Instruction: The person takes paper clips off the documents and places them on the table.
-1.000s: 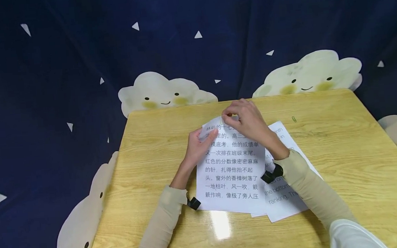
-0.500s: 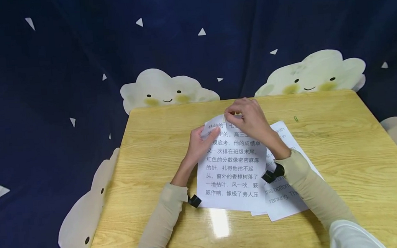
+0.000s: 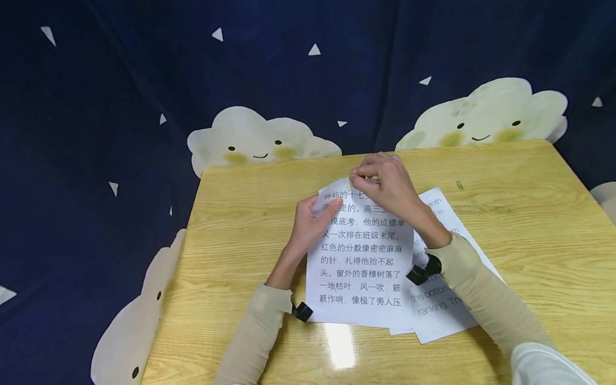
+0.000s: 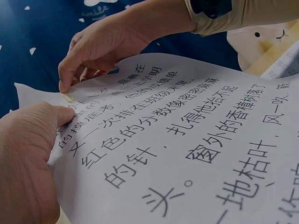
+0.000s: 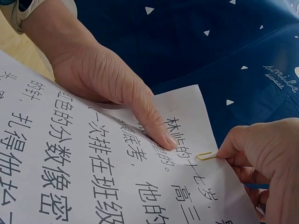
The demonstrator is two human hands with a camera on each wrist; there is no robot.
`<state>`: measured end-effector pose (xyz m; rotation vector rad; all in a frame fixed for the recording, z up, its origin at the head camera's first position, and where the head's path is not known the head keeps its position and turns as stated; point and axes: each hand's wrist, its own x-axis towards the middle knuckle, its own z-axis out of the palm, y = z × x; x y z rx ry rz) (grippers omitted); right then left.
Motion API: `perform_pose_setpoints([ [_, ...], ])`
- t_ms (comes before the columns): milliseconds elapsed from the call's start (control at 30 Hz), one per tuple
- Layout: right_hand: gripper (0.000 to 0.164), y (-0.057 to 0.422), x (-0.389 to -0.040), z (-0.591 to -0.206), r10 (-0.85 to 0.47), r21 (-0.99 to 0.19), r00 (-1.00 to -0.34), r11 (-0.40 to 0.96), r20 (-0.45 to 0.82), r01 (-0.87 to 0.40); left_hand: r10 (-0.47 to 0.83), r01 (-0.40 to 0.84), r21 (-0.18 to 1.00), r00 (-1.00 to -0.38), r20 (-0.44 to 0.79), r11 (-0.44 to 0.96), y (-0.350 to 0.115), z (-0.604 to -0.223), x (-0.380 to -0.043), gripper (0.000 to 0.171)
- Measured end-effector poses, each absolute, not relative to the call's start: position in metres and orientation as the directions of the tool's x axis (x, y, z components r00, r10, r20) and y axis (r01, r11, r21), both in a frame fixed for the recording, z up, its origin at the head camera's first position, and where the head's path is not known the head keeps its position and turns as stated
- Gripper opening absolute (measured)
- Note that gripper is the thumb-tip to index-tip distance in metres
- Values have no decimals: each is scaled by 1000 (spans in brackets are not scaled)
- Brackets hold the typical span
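Note:
A yellow paper clip [image 5: 205,156] sits over the top edge of a white sheet printed with Chinese text [image 3: 358,260]. My right hand [image 3: 385,184] pinches the outer end of the clip at that edge. Something small and blue [image 5: 257,186] shows under the curled fingers of this hand, mostly hidden. My left hand [image 3: 312,222] grips the sheet near its upper left corner, thumb on the printed face and fingers behind the paper. The upper part of the sheet is raised and bends between the hands.
Sheets with English text [image 3: 436,309] lie on the wooden table [image 3: 225,234], partly under the Chinese sheet and the right forearm. A green paper clip [image 3: 460,185] lies at the back right. Behind the table hangs a dark blue curtain [image 3: 279,81] with cloud prints.
The view has shifted slightly. Both hands stay at the top of the sheet, the right one still pinching the yellow paper clip at its edge.

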<state>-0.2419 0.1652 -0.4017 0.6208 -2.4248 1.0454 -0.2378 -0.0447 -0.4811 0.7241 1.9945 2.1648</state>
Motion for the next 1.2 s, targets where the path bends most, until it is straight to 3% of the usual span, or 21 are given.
perform_pose_setpoints([
  [933,11,164,-242,-406,-177,-650,-800,496,573,-576,389,230,963,-881,268,-142,-44,-478,-237,24],
  [1200,13,177,-243,-392,-82,-661,-784,489,615,-570,367,196,973,-902,228,-123,-45,-479,-235,27],
])
